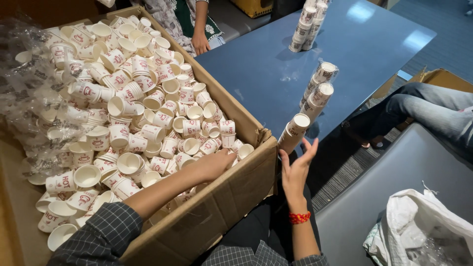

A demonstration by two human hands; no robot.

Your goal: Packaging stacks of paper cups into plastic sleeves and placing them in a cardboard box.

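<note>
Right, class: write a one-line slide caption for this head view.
Left hand reaches into cardboard box of loose paper cups; right hand steadies a cup stack.

Soft indoor light is falling from above me, and it is bouncing off the blue table [276, 74] in two pale patches of glare at its far end. The stacked cups [318, 86] are casting short, faint shadows on that surface. The clear plastic [29, 93] on my left is glinting in small highlights. My right hand [295, 167] is looking slightly blurred, and the edges are bending a little outward.
</note>
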